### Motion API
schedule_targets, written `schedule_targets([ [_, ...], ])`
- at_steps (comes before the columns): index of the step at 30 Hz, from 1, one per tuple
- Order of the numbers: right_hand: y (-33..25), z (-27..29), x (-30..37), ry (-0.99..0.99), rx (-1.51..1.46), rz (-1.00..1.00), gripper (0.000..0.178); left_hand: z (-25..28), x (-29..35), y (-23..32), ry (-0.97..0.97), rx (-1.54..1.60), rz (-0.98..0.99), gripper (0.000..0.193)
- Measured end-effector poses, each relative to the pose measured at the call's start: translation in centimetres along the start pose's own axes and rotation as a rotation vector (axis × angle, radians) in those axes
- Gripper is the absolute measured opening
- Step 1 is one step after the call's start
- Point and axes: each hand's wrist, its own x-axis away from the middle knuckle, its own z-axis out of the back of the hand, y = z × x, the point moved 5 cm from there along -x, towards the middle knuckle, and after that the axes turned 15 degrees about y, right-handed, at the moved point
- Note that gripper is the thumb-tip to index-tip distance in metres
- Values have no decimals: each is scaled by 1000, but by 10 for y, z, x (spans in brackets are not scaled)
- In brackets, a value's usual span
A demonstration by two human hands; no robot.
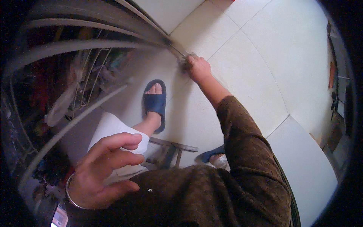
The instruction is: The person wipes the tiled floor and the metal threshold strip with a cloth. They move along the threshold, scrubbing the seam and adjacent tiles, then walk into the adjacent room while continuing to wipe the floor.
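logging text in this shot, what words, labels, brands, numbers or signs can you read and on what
None can be read.
Grey wad in the right hand: too blurred to tell.
Blue slippers: no lettering shows.
Bright panel at lower left: too small and blurred.

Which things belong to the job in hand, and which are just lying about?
Job, judging by the grip:
- right hand
- grey wad in it, too blurred to identify

Apparently just about:
- clear plastic, left
- metal frame near the feet
- white panel, lower right
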Motion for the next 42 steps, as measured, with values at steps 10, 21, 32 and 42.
schedule_targets([
  [10,-24,27,2,139,-50,28,30,5,9,16,-1,79,-88,43],
  [21,-30,11,-32,703,-235,4,7,6,13,3,-35,54,-113,47],
  [32,-42,-25,-49,419,-308,-51,22,4,8,1,-80,84,-60,47],
  [42,-31,-19,-47,335,-161,-89,17,6,8,-2,-80,79,-71,47],
])
